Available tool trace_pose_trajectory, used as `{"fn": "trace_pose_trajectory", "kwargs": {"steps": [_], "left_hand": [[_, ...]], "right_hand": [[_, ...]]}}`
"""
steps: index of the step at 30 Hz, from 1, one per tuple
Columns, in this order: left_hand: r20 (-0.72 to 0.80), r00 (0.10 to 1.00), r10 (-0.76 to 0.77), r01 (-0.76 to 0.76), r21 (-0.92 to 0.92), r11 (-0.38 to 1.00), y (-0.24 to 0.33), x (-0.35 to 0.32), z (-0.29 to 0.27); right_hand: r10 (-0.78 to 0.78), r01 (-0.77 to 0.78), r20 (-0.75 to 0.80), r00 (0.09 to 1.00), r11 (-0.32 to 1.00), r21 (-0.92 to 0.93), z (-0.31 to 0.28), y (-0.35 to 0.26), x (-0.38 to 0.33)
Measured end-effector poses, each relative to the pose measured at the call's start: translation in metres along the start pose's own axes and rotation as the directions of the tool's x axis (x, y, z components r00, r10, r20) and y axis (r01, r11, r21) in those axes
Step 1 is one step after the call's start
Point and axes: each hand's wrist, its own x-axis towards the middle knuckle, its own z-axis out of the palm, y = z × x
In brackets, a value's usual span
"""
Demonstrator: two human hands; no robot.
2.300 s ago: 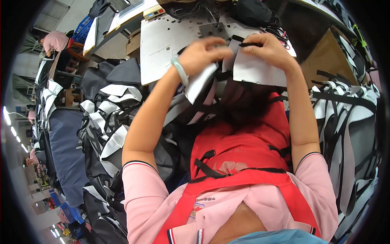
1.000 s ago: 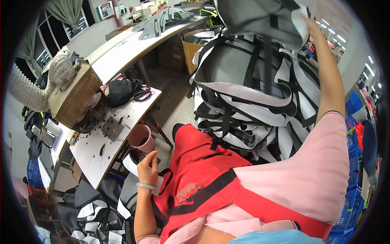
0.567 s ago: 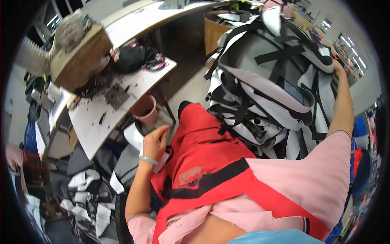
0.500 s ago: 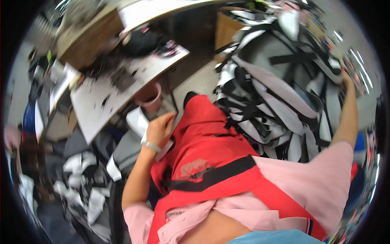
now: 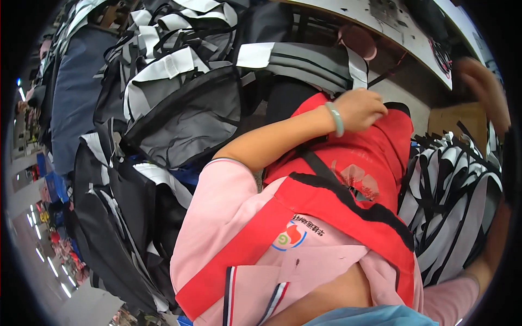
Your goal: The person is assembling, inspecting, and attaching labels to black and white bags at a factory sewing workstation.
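a: where was the left hand (image 5: pixel 361 108)?
b: toward one o'clock from the middle of the view, curled loosely with the fingers folded in, resting on the upper edge of the red apron (image 5: pixel 348 179). a pale green bangle (image 5: pixel 337 118) sat on that wrist. whether the fingers pinched the cloth, he could not tell.

a: and the right hand (image 5: pixel 485 92)?
b: out at two o'clock near the rim, blurred, raised above a brown cardboard box (image 5: pixel 454 122). nothing showed in it, and he could not tell if it was spread or closed.

a: what lay nearest the left hand?
b: a folded grey bag panel with black stripes and white edging (image 5: pixel 304 62), just above the knuckles at twelve o'clock. beyond it, at one o'clock, ran the edge of a white worktable (image 5: pixel 402 38), with a reddish-brown cup (image 5: pixel 359 41) just under it.

a: and the rest?
b: a heap of grey, black and white backpacks (image 5: pixel 179 114) filled ten o'clock down to eight. another pile of black-and-white strapped bags (image 5: pixel 451 201) lay at four o'clock, beside the apron. the person wore a pink shirt (image 5: pixel 217 217)
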Motion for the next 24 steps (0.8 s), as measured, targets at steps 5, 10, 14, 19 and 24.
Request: {"fn": "trace_pose_trajectory", "kwargs": {"steps": [5, 10, 14, 19, 24], "left_hand": [[-0.45, 0.85, -0.273, 0.373, 0.148, 0.916, -0.026, -0.079, -0.098], [-0.621, 0.728, -0.29, 0.669, 0.552, 0.497, -0.056, -0.154, -0.171], [-0.395, 0.622, -0.676, 0.718, 0.633, 0.291, -0.089, -0.177, -0.197], [-0.136, 0.514, -0.847, 0.857, 0.04, 0.514, -0.082, -0.116, -0.177], [0.182, 0.935, -0.305, 0.354, -0.402, 0.844, -0.006, -0.012, -0.105]], "right_hand": [[-0.355, 0.359, 0.343, 0.87, 0.932, 0.055, 0.193, -0.147, 0.153], [-0.554, 0.37, 0.199, 0.808, 0.741, 0.561, 0.305, -0.227, 0.16], [-0.694, 0.539, 0.149, 0.704, 0.659, 0.524, 0.314, -0.218, 0.146], [-0.444, 0.412, -0.091, 0.892, 0.713, 0.567, 0.225, -0.195, 0.127], [-0.561, 0.594, -0.224, 0.797, 0.657, 0.464, 0.136, -0.196, 0.091]]}}
